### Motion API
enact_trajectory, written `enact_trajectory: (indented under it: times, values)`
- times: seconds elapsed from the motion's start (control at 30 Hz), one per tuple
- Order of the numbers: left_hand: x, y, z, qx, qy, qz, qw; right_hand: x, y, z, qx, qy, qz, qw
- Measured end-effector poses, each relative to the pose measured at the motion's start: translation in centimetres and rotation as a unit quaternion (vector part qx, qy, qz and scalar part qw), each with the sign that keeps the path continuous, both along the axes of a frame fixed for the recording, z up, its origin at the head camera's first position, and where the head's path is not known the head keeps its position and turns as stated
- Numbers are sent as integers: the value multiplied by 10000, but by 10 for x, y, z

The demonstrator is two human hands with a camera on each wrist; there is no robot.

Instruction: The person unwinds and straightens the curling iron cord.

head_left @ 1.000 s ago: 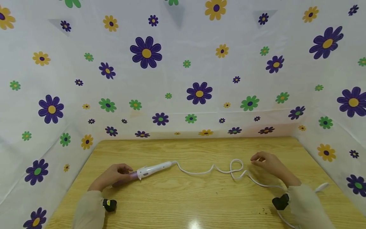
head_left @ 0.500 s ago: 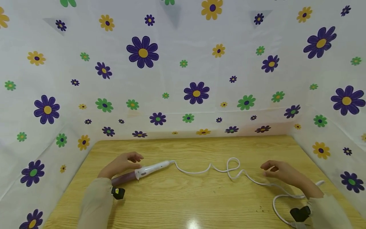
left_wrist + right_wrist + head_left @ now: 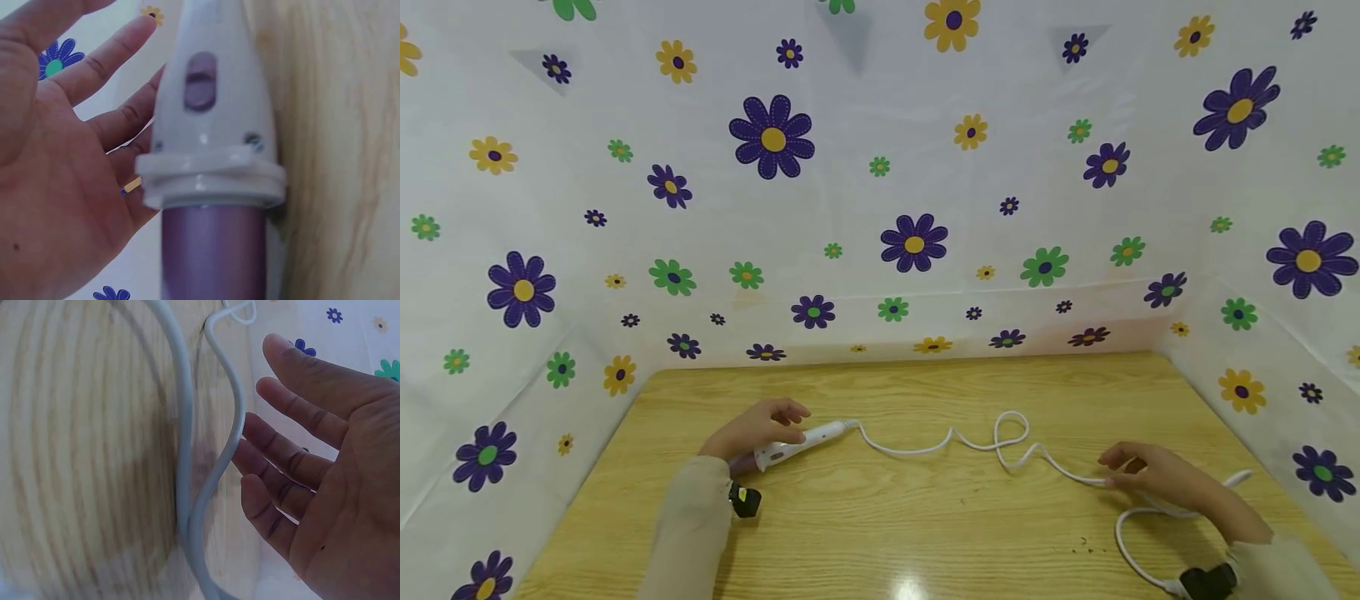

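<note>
A curling iron with a white handle (image 3: 805, 439) and purple barrel (image 3: 214, 250) lies on the table at the left. My left hand (image 3: 758, 429) hovers over it with fingers spread and loosely bent, gripping nothing; the left wrist view shows the palm beside the handle and its purple switch (image 3: 200, 81). From the handle's end a white cord (image 3: 910, 452) runs right, with a small loop midway. Close by the cord's right part is my right hand (image 3: 1168, 479), fingers relaxed and apart. In the right wrist view, two stretches of cord (image 3: 185, 425) pass beside those fingertips.
The wooden table (image 3: 910, 517) carries the cord across its right half, which bends back near the right hand. A white cord end (image 3: 1237, 478) pokes out behind the right wrist. Flower-printed white sheeting (image 3: 850, 275) encloses the back and both sides.
My left hand has left the purple barrel and moved right, along to the white handle. The right hand has moved right and nearer to me, down toward the cord.
</note>
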State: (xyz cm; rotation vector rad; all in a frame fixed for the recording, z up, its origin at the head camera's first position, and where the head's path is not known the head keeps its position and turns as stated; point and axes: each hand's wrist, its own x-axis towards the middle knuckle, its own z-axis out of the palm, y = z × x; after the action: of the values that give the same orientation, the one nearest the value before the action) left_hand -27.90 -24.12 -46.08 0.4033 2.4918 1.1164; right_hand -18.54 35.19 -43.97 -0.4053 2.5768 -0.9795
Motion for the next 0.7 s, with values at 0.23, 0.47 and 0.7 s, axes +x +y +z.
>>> enact_trajectory:
  times: [0.23,0.47,0.7]
  values:
    - [-1,6,-4,-55,-27,-173,9998,4,12,-6,-13,-167,-66,9998]
    - [1,6,-8,-101,-213,-69,9997,7,16,-16,-40,-129,-31,9999]
    - [0,4,-12,-11,-256,-114,9996,8,18,-18,208,219,106,9995]
